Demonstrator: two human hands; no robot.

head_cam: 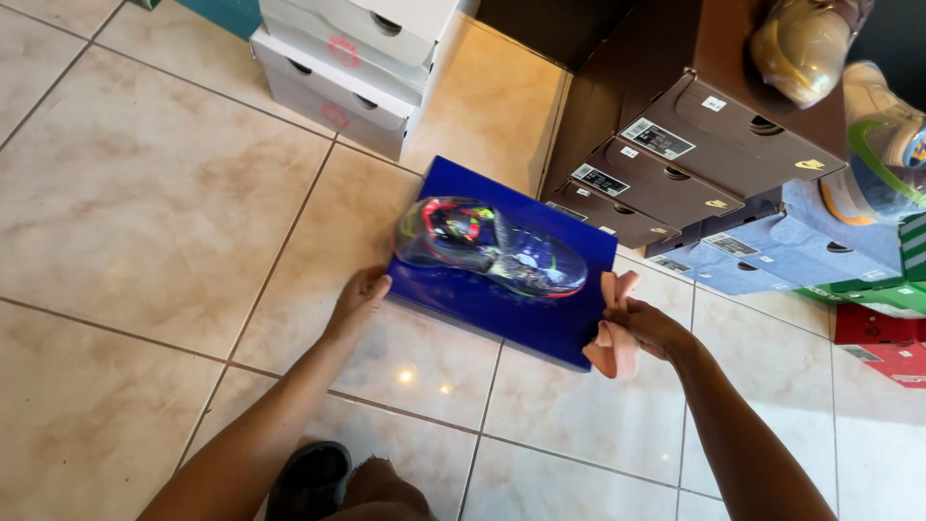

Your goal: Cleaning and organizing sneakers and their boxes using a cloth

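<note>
My left hand rests with loose fingers against the near left edge of a blue shoe box on the tiled floor. My right hand grips a pink cloth at its right corner. A plastic-wrapped sneaker lies on top; brown boxes are stacked beyond.

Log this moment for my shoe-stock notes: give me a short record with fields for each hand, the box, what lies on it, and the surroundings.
left hand: left hand touches the near left corner of the flat blue cardboard box
right hand: right hand holds a crumpled pink cloth at the box's right corner
on box: multicoloured shoe in clear wrap, lying on its side
floor: beige tiled floor
behind: stacked brown shoeboxes, white shoeboxes
</note>
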